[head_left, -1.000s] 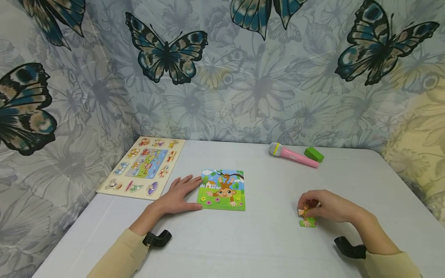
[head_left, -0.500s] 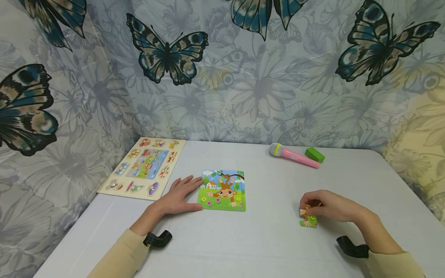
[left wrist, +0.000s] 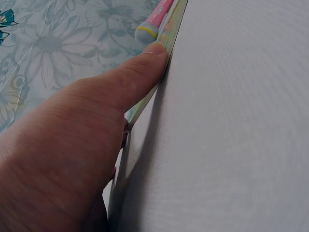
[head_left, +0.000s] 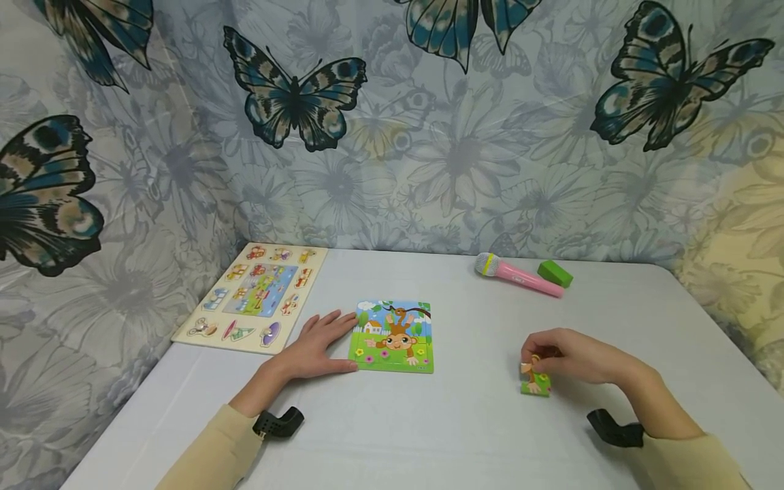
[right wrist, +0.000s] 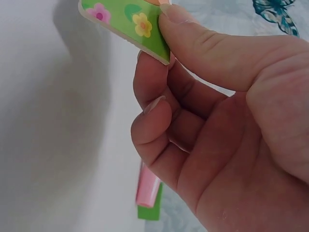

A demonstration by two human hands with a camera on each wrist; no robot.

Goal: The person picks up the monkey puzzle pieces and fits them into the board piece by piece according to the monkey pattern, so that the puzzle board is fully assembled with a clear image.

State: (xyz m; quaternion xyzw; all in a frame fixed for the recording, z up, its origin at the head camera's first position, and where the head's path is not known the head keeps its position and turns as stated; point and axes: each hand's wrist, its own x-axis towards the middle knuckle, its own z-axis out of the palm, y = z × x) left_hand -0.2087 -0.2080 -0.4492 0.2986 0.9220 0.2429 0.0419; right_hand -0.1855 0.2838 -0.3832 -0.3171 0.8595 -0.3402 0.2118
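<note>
A square picture puzzle (head_left: 392, 340) showing a monkey hanging from a branch lies on the white table. My left hand (head_left: 315, 346) rests at its left side with fingers and thumb stretched out, the tips right at the edge. In the left wrist view the thumb (left wrist: 130, 79) lies along the puzzle's edge. Further right, my right hand (head_left: 578, 357) pinches a small puzzle piece (head_left: 536, 386) with green ground and part of the monkey on it. Seen from the right wrist, the piece (right wrist: 126, 24) has a pink and a yellow flower, and the thumb presses on its face.
At the back left lies a cream wooden board (head_left: 202, 340) with several pictured shapes around a central scene. A pink toy microphone (head_left: 520, 275) and a green block (head_left: 554, 273) sit at the back right. Butterfly-patterned cloth (head_left: 459, 156) hangs behind the table (head_left: 441, 435).
My right hand has moved slightly up and to the left with the puzzle piece in its fingers. The left hand keeps its place beside the monkey puzzle.
</note>
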